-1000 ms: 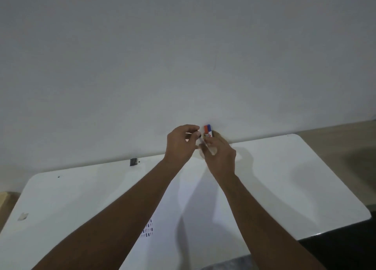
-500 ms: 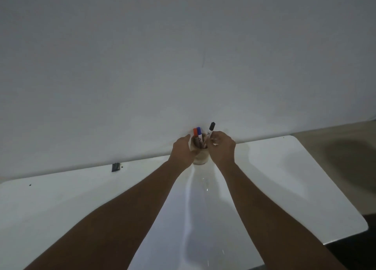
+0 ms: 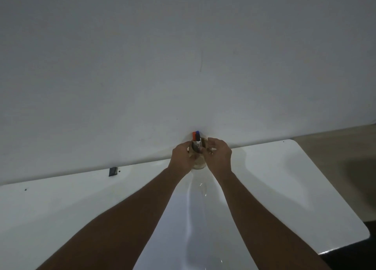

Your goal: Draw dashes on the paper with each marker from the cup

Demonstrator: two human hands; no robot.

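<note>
A clear glass cup (image 3: 198, 165) stands on the white table (image 3: 284, 188) against the wall. In it are a red-capped marker (image 3: 194, 135), a blue-capped marker (image 3: 197, 134) and a black-capped marker (image 3: 199, 143) sitting lower. My left hand (image 3: 181, 157) is wrapped around the cup's left side. Just right of the rim, my right hand (image 3: 220, 155) hovers with its fingers apart and holds nothing. The paper is not in view.
A small black object (image 3: 113, 171) lies on the table by the white wall (image 3: 183, 66), to the left. The table's rounded right edge (image 3: 364, 227) drops off to a brownish floor (image 3: 345, 147). My forearms cross the middle of the table.
The black marker that my right hand held above the cup is now down in the cup, and that hand has let go. My left hand stays on the cup.
</note>
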